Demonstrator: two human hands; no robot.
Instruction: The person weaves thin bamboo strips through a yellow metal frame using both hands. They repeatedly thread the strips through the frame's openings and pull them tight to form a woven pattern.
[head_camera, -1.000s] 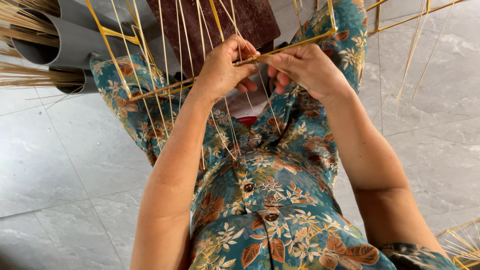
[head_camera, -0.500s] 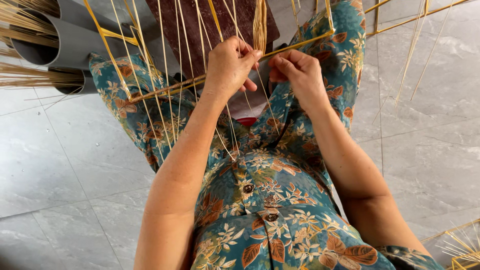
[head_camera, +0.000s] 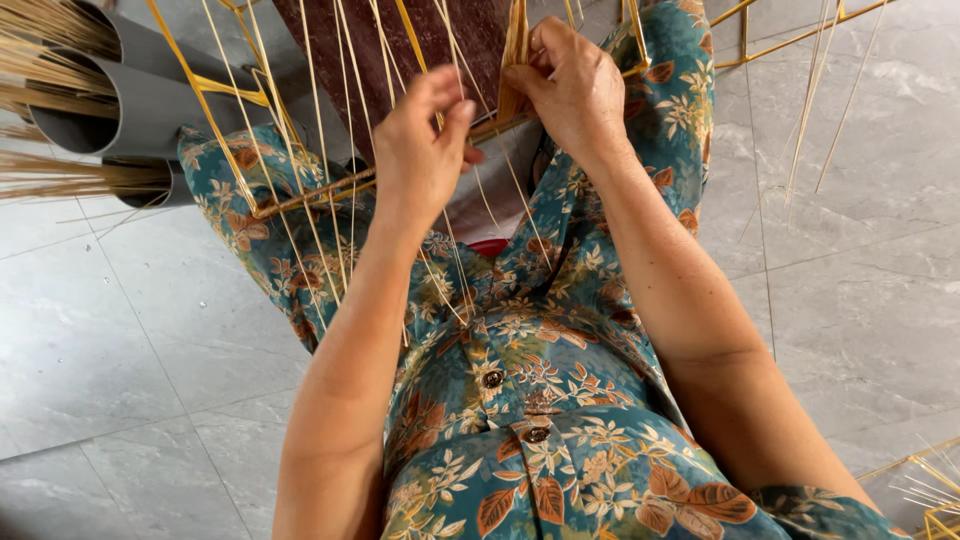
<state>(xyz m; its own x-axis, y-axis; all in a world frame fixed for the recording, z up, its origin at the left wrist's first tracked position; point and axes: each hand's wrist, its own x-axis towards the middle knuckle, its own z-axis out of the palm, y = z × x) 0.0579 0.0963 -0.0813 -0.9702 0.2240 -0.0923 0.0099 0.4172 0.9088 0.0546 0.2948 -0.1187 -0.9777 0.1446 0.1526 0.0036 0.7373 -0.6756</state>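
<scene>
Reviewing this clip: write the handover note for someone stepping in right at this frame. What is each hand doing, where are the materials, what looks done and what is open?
Left hand: fingers pinched on thin pale strands at the yellow frame bar across the lap.
Right hand: closed on a flat bundle of straw-coloured strips, held upright just above the bar.
Materials: more loose straw in grey tubes lying on the tiled floor at the left; a dark brown patterned cloth lies beyond the frame.
Done: several strands already run down across the bar.
Left: the bundle in the right hand is not worked in yet; how far along the weave is cannot be told.
</scene>
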